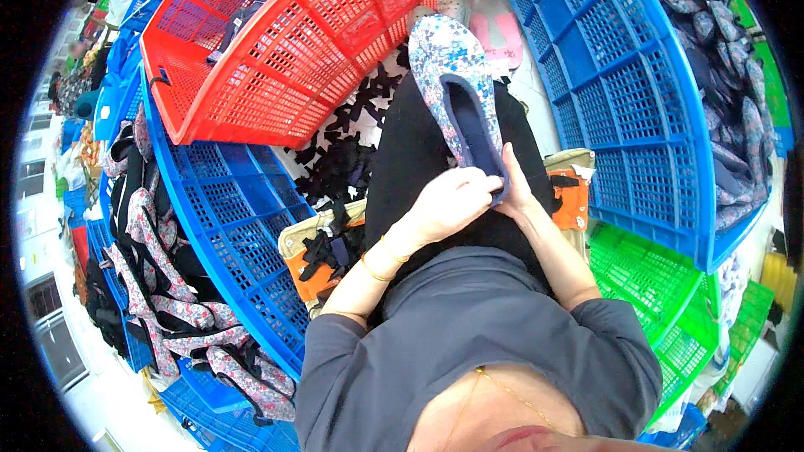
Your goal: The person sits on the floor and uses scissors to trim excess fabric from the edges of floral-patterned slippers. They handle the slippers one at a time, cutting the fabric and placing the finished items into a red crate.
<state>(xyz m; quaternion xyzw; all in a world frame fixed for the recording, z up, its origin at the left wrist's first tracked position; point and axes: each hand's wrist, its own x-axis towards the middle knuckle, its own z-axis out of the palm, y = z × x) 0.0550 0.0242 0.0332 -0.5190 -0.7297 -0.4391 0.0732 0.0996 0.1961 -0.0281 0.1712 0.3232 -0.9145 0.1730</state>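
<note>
A blue, white and pink floral fabric slipper (448,54) with a dark navy lining lies over my lap, toe pointing away from me and opening upward. At its heel end my left hand (450,208) is closed, fingers pinched together at the inner edge of the opening. My right hand (516,182) grips the right side of the heel, thumb along the outside; its other fingers are mostly hidden behind the shoe. Whether a small scrap sits between the left fingertips cannot be made out.
A red crate (276,59) stands ahead on the left. A blue crate (230,209) at left is beside floral slippers (159,243); another blue crate (611,109) at right is by more slippers (733,100). Black fabric scraps (335,172) litter the floor. A green crate (649,272) sits lower right.
</note>
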